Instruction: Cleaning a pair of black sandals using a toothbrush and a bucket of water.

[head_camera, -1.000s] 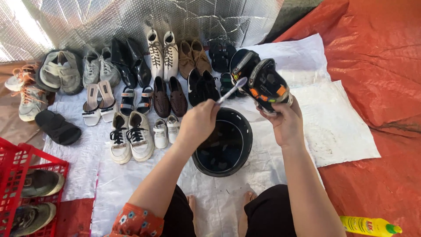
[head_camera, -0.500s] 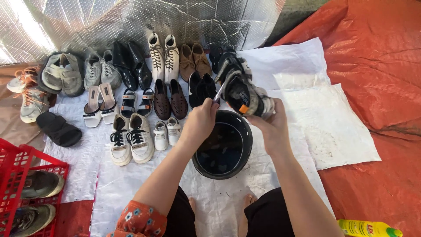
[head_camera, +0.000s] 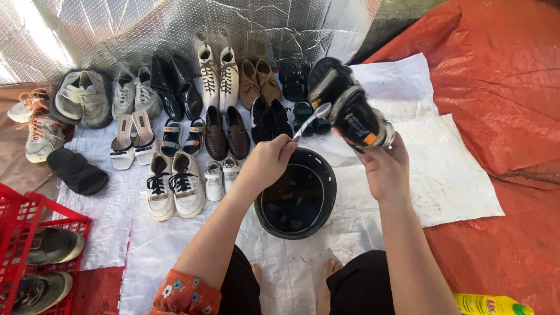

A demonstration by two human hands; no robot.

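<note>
An orange tarp [head_camera: 501, 116] is spread across the right side, and a white sheet [head_camera: 449, 175] is laid over its near edge. On the sheet, rows of shoes [head_camera: 192, 128] are set out in pairs, with a silver foil backing [head_camera: 175, 29] behind them. A red crate [head_camera: 23, 233] holding worn shoes is seen at the lower left. A black basin [head_camera: 297, 195] of dark water is placed on the sheet between the person's knees. Above the basin's far right rim, a black sneaker [head_camera: 350, 111] with orange and white accents is held up in the right hand [head_camera: 382, 169], which is closed around its heel end from below, sole turned outward. A white toothbrush [head_camera: 312, 119] is gripped in the closed left hand [head_camera: 268, 160], just left of the sneaker; its head is pressed against the sneaker's side. A yellow bottle [head_camera: 490, 304] is lying at the bottom right corner.
</note>
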